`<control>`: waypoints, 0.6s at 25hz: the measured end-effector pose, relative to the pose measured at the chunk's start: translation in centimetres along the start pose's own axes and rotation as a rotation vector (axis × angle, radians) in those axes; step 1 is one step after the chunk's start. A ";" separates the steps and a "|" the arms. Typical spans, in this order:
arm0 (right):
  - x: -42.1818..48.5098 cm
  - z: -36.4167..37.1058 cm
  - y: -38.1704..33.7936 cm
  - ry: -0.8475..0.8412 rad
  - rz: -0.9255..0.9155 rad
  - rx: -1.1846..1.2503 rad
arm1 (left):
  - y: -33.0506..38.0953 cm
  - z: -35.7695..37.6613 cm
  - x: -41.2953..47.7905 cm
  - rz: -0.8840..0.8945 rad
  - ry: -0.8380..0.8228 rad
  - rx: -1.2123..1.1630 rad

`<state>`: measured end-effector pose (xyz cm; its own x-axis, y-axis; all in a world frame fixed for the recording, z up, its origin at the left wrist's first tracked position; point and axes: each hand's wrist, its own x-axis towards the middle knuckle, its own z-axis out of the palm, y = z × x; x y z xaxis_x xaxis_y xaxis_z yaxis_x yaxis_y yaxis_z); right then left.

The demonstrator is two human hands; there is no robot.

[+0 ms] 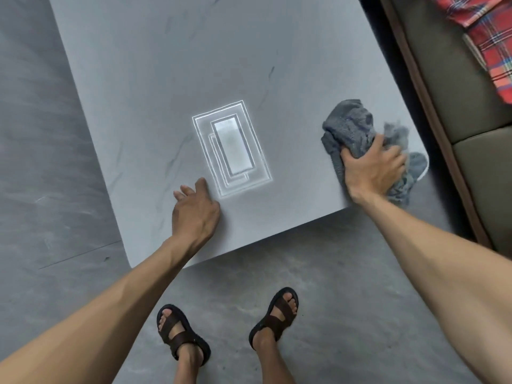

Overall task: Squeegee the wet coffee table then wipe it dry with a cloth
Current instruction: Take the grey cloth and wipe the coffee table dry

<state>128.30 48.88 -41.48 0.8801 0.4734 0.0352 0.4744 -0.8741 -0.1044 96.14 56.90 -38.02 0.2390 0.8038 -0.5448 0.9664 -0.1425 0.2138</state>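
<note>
The grey marbled coffee table (155, 87) fills the upper middle of the head view, with a bright rectangular light reflection near its front. My right hand (372, 169) grips a bunched grey cloth (350, 128) and presses it on the table's near right corner; part of the cloth hangs over the edge. My left hand (194, 214) rests flat on the tabletop near the front edge, fingers apart, holding nothing. No squeegee is in view.
A brown-framed sofa with olive cushions (460, 87) runs along the table's right side, with a narrow gap between them. A red plaid garment (487, 42) lies on it. My sandalled feet (227, 325) stand on the grey floor in front of the table.
</note>
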 end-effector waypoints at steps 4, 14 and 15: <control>-12.2 0.7 -8.7 -0.036 -0.152 0.061 | -5.1 -2.1 -0.9 -0.142 0.225 -0.530; -26.1 0.6 -16.3 -0.402 -1.782 0.071 | -15.6 -4.5 -1.4 -0.057 0.198 -0.326; -23.0 0.4 -15.0 -0.409 -1.871 0.033 | -15.1 -4.2 -1.1 -0.014 0.160 -0.293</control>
<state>100.97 51.17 -41.14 -0.7390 0.6672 -0.0932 0.6678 0.7072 -0.2322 80.86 60.61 -37.23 0.1856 0.8882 -0.4204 0.8957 0.0230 0.4442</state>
